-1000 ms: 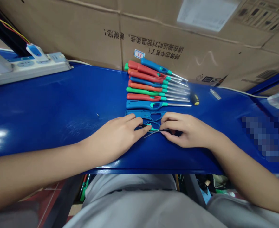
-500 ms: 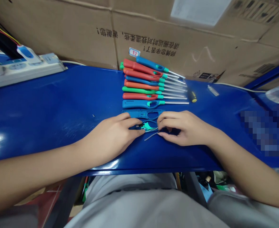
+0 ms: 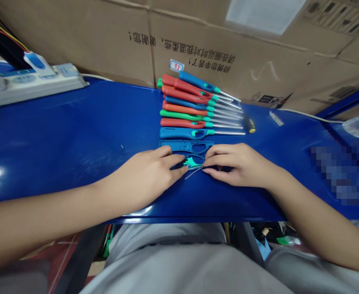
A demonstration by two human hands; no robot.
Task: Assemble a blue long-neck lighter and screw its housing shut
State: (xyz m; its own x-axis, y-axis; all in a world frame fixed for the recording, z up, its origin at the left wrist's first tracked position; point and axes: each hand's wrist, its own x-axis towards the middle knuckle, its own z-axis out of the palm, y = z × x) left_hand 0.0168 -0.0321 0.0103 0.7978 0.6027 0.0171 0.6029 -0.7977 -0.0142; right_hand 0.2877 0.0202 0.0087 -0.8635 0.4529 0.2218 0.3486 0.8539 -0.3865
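Observation:
On the table before me lies an opened blue gas lighter half (image 3: 199, 157), with a green trigger (image 3: 193, 162) and thin wire inside its casing. My left hand (image 3: 149, 173) presses thumb and fingertips together on the left part of this half; its fingers cover much of it. At the other end my right hand (image 3: 239, 165) is closed in a pinch on a thin grey tube (image 3: 192, 174), whose free end points down and left. Just beyond the fingers rests the matching blue casing half (image 3: 175, 146), its hollow side up.
Several finished long-nosed lighters (image 3: 182, 133) are lined up behind the casing. A yellow-and-black screwdriver (image 3: 251, 125) and a small clear vial (image 3: 276, 118) lie to their right. Cardboard (image 3: 106, 36) walls the back; a power strip (image 3: 66, 83) sits far left.
The view has shifted slightly. Both hands stay at the lighter half, and the grey tube's free end now lies closer to the casing.

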